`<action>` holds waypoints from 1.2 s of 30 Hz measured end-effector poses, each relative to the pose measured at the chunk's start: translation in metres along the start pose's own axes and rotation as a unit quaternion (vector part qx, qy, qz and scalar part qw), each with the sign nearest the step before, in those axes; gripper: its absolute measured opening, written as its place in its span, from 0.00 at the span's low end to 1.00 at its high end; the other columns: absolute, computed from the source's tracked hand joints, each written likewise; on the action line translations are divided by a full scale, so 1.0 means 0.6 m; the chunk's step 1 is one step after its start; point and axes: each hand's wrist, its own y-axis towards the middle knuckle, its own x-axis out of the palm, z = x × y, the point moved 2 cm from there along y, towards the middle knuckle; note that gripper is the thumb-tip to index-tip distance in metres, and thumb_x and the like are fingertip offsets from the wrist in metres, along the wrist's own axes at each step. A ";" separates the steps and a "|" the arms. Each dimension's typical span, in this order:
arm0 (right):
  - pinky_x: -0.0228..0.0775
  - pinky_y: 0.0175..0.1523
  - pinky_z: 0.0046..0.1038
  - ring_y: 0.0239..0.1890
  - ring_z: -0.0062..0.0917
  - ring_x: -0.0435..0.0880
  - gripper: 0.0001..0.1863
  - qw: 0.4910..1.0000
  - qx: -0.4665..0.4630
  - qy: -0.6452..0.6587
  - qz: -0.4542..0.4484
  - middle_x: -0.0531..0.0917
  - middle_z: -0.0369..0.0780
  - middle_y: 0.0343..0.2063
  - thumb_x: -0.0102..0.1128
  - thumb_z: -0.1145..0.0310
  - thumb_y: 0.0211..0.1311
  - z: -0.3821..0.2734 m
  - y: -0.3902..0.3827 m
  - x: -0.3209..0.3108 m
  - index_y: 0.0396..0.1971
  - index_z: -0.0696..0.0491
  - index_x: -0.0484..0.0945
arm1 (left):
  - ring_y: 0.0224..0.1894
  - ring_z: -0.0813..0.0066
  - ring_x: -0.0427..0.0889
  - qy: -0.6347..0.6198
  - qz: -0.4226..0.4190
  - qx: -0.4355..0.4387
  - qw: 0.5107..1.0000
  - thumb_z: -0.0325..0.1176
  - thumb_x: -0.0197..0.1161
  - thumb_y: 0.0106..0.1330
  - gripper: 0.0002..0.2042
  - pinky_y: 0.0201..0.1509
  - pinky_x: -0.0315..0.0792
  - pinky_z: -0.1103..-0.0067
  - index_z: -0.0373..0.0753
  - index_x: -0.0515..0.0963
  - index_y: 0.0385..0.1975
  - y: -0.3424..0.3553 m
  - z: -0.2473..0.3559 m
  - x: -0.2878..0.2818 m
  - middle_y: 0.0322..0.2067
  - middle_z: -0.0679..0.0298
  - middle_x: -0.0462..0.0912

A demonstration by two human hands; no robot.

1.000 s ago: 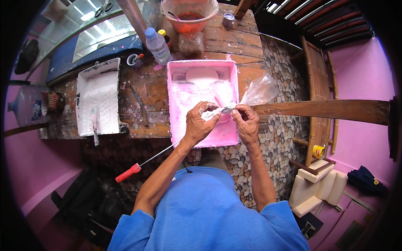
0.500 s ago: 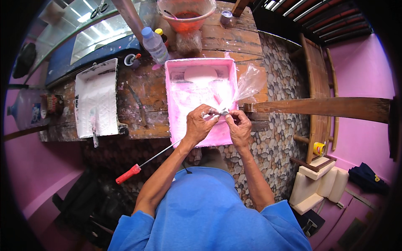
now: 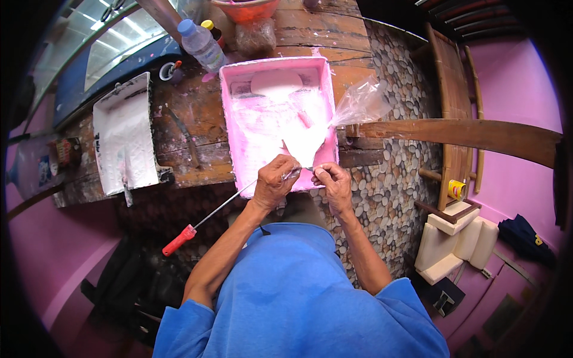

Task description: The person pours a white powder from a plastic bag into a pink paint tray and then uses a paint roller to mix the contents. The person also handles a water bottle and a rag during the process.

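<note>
A plastic bag (image 3: 307, 143) with bright white contents lies in the pink paint tray (image 3: 227, 119). Its clear, crumpled end (image 3: 361, 102) hangs over the tray's right wall. At the bag's narrow near end, my left hand (image 3: 274, 182) is closed, with a shiny clear bit of plastic (image 3: 291, 174) showing at its fingers. My right hand (image 3: 335, 184) pinches thumb against fingertips close beside it, at a small dark piece too small to name. A paint roller's red handle (image 3: 179, 240) sticks out at the near left, its metal rod reaching to the tray.
Left on the wooden table (image 3: 203, 155) stands a white-coated tray (image 3: 122, 137) with a brush-like tool. A water bottle (image 3: 203, 46), an orange basin (image 3: 248, 11) and a small cup (image 3: 170, 71) stand farther back. A wooden beam (image 3: 453, 132) runs out at right.
Both hands have come slightly nearer to me and my right hand has moved a little apart from the left. The bag's white body now shows beyond them. The view has shifted.
</note>
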 end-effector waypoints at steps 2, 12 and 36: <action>0.68 0.33 0.17 0.27 0.13 0.76 0.05 1.000 0.004 -0.023 -0.012 0.79 0.32 0.24 0.61 0.72 0.56 0.005 0.000 -0.004 0.30 0.57 0.79 | 0.31 0.65 0.80 -0.006 -0.001 -0.009 1.000 0.21 0.65 0.48 0.09 0.34 0.74 0.76 0.36 0.77 0.30 -0.003 -0.002 0.003 0.30 0.59 0.78; 0.71 0.31 0.20 0.26 0.18 0.78 0.04 0.984 -0.092 -0.153 -0.017 0.80 0.37 0.25 0.62 0.75 0.50 0.004 0.001 0.013 0.27 0.58 0.79 | 0.32 0.69 0.81 0.006 0.046 -0.050 0.998 0.21 0.64 0.50 0.09 0.34 0.75 0.76 0.34 0.76 0.32 -0.023 -0.021 0.008 0.29 0.60 0.78; 0.70 0.29 0.20 0.22 0.16 0.76 0.04 0.988 -0.079 -0.133 -0.013 0.79 0.35 0.20 0.61 0.74 0.51 0.016 0.013 0.020 0.27 0.58 0.79 | 0.28 0.84 0.74 -0.311 -0.075 -0.384 0.866 0.30 0.60 0.62 0.07 0.33 0.69 0.83 0.32 0.78 0.32 -0.028 -0.050 0.008 0.25 0.67 0.78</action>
